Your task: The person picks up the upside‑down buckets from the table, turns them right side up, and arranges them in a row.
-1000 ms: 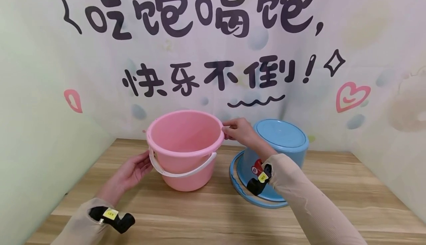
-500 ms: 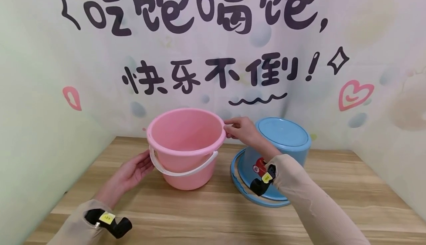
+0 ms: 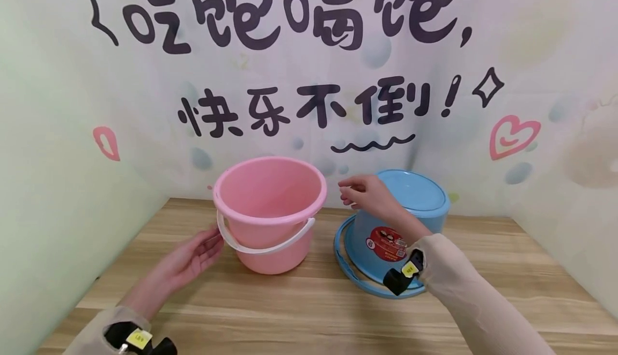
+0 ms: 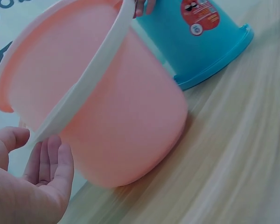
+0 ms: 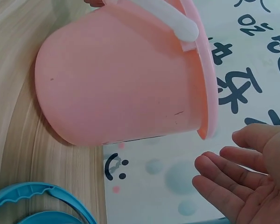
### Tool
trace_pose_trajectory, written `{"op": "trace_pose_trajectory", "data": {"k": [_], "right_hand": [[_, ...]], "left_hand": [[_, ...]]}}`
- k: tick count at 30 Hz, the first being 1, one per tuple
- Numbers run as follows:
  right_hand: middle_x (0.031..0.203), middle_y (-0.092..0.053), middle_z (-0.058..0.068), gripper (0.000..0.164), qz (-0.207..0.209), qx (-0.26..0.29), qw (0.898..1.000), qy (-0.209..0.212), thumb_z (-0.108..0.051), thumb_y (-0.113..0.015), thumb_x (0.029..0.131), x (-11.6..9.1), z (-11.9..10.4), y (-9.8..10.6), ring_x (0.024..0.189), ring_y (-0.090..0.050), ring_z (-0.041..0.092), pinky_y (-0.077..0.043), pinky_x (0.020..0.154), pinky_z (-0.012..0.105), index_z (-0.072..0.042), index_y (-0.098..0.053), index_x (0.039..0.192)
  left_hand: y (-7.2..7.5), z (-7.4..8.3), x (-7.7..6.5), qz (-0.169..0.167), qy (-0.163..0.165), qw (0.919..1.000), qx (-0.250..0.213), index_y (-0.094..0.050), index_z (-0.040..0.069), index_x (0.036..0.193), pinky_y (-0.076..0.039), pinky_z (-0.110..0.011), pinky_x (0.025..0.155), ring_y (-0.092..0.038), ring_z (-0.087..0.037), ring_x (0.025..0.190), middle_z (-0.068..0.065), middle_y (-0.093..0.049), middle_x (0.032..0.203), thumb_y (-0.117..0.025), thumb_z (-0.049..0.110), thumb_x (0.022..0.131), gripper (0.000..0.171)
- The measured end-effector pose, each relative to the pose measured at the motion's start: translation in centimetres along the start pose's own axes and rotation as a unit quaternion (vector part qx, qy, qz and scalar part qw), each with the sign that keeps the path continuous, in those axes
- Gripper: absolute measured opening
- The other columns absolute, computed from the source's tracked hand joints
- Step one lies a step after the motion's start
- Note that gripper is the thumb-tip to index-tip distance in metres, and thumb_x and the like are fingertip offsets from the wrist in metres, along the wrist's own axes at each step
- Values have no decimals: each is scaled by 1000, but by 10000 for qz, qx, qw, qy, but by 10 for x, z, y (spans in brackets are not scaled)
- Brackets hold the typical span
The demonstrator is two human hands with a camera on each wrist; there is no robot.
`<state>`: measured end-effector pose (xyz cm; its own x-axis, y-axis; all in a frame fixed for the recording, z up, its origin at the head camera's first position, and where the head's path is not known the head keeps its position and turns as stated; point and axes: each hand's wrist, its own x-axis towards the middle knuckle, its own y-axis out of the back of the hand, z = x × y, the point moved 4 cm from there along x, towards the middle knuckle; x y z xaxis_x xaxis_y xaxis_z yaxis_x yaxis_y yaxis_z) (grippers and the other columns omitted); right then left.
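Left to right: left hand [image 3: 193,256] at the left side of the round pink plastic bucket [image 3: 275,261], fingers relaxed, slightly bent, no grip visible; contact with the wall unclear. Pink bucket sits upright left of centre on the wood-grain bench [image 3: 251,312], its curved white plastic handle [image 3: 270,249] hanging across the near side. Right hand [image 3: 369,194] is just right of the pink rim, not touching, fingers loosely bent, holding nothing. Far right: round blue plastic bucket [image 3: 410,189], upside down, red label [image 3: 383,242] on its near wall, curved blue plastic handle [image 5: 28,188] around its near-left edge.

Risks, my read: neither hand seems to secure the pink bucket, so a one-sided push from the left could slide or tip it right. Loose white handle could swing and snag left fingers. Right forearm crosses the blue bucket; a low pull-back could knock it.
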<state>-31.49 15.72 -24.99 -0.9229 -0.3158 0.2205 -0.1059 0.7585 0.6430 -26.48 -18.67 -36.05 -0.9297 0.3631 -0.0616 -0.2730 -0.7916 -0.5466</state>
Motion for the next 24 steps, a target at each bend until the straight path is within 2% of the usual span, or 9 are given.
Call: {"op": "trace_pose_trajectory", "data": {"k": [6, 10, 18, 24], "right_hand": [[91, -64, 12, 30, -110, 9, 9999, 79, -15, -56, 92, -18, 1, 8, 82, -62, 24, -53, 72, 34, 2, -59, 116], [91, -65, 11, 29, -151, -21, 9995, 285, -13, -55, 92, -32, 3, 14, 81, -62, 23, -53, 70, 33, 4, -59, 115], [95, -65, 15, 31, -72, -43, 9986, 515, -14, -56, 92, -57, 11, 27, 81, -63, 24, -53, 70, 29, 6, -58, 115], [99, -64, 20, 32, 0, -30, 9982, 603, -13, -57, 91, -75, 14, 37, 82, -64, 26, -52, 72, 27, 9, -57, 115]], "left_hand": [[-10, -11, -9, -146, 221, 9996, 16, -65, 10, 94, -47, -25, 85, -59, -11, 88, -3, -60, 95, -42, 13, 98, 23], [-19, -20, -14, -166, 338, 9992, 146, -64, 9, 94, -46, -26, 87, -58, -11, 90, -3, -59, 95, -47, 13, 96, 17], [-44, -38, -17, -617, 557, 9955, 460, -64, 11, 98, -44, -26, 89, -57, -10, 91, -1, -59, 98, -48, 13, 95, 16], [-61, -49, -16, -651, 678, 9937, 607, -62, 11, 101, -44, -28, 90, -58, -10, 91, -1, -59, 98, -51, 13, 94, 13]]}}
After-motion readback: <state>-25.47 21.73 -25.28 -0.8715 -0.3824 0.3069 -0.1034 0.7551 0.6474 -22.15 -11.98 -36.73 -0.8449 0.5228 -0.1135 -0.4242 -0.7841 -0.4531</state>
